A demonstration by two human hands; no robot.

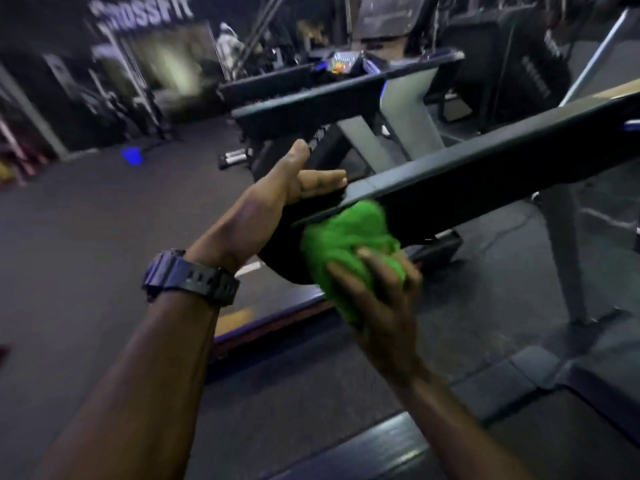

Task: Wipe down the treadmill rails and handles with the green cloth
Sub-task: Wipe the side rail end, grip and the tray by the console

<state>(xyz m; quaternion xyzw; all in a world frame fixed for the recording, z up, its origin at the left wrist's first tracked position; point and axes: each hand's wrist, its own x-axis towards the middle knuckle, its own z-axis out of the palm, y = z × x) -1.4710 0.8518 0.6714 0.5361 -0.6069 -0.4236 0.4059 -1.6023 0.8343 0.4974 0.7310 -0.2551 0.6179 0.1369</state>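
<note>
I see 2 bare forearms reaching forward and up toward the near end of a black treadmill rail that runs up and to the right across the head view. My left hand sits at the rail's rounded end with the palm turned inward, thumb raised and pointing up, fingers straight and laid flat along the rail's top edge; it is relaxed and clasps nothing. A dark watch bands that wrist. My right hand comes up from below with the wrist bent, its fingers curled around a bunched green cloth, grasping it firmly. The cloth is pressed against the underside and near side face of the rail, just beside the left hand's fingers. I cannot tell how the right thumb lies, as motion blur softens that hand. Behind the rail, a second treadmill stands on dark rubber flooring.
</note>
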